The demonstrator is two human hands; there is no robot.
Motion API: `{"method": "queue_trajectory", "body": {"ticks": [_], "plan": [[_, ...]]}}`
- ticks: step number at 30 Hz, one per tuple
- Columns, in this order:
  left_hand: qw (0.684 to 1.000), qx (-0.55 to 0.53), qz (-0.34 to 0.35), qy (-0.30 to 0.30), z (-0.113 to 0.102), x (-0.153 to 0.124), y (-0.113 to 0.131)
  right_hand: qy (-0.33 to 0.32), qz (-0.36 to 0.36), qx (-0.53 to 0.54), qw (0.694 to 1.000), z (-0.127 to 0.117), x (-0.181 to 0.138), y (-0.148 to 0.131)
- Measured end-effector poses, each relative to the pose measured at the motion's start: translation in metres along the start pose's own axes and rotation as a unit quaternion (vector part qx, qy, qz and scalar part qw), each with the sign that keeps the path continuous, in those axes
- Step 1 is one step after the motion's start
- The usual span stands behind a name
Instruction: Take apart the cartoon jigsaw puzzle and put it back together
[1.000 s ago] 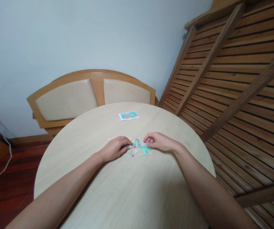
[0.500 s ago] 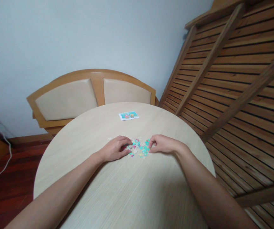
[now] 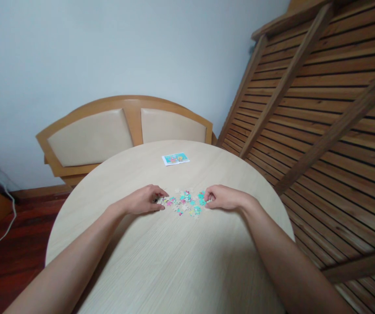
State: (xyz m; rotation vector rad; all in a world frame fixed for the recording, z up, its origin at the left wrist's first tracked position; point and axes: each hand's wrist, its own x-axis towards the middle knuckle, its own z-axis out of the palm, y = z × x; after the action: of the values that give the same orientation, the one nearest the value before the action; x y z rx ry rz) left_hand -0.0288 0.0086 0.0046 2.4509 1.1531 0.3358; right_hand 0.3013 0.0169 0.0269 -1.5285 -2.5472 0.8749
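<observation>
A loose heap of small jigsaw pieces [image 3: 186,197], teal, pink, yellow and pale, lies between my hands on the round table [image 3: 161,257]. At the heap's left side is my left hand [image 3: 144,199], its thumb and fingers apart around a few pale pieces. My right hand [image 3: 223,197] rests at the right side, fingers curled and thumb close to them. Teal pieces touch or nearly touch its fingertips; what lies inside the curl is hidden. Beyond the heap is a small picture card [image 3: 175,158] with a teal background and cartoon figures.
A wooden headboard [image 3: 131,122] with cream panels stands behind the table against the pale wall. On the right leans a large slatted wooden frame [image 3: 305,113], close to the table's edge. A white cable [image 3: 12,213] hangs at the left above the dark red floor.
My left hand has moved left, away from the middle of the heap, uncovering pieces there. My right hand has shifted only slightly. Some pieces lie more spread out.
</observation>
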Motion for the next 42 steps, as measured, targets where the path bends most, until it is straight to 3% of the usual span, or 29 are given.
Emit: {"method": "queue_trajectory", "body": {"ticks": [4,16,19,23,28,34,38,42], "plan": [[0.999,-0.036,-0.006,0.011,0.005,0.003,0.008,0.004,-0.021,0.025,0.999,0.004,0.003,0.002],[0.982,-0.146,-0.011,0.115,0.017,0.011,0.007,0.106,-0.116,0.056,0.986,0.008,0.012,0.005],[0.989,-0.112,-0.001,0.099,0.014,0.008,0.006,0.127,-0.132,0.028,0.983,0.011,0.012,0.007],[0.997,-0.052,0.041,0.048,0.012,0.003,0.005,0.105,-0.148,-0.015,0.983,0.017,0.015,0.009],[0.997,-0.071,0.018,0.034,0.016,0.007,0.011,0.119,-0.167,-0.013,0.979,0.025,0.023,-0.002],[0.994,-0.087,-0.018,0.07,0.018,0.011,0.013,0.157,-0.155,-0.008,0.975,0.031,0.028,-0.01],[0.989,-0.098,-0.033,0.104,0.015,0.011,0.01,0.202,-0.191,-0.002,0.961,0.041,0.03,-0.013],[0.988,-0.098,-0.029,0.118,0.008,0.01,0.006,0.153,-0.191,-0.04,0.969,0.056,0.034,-0.019]]}}
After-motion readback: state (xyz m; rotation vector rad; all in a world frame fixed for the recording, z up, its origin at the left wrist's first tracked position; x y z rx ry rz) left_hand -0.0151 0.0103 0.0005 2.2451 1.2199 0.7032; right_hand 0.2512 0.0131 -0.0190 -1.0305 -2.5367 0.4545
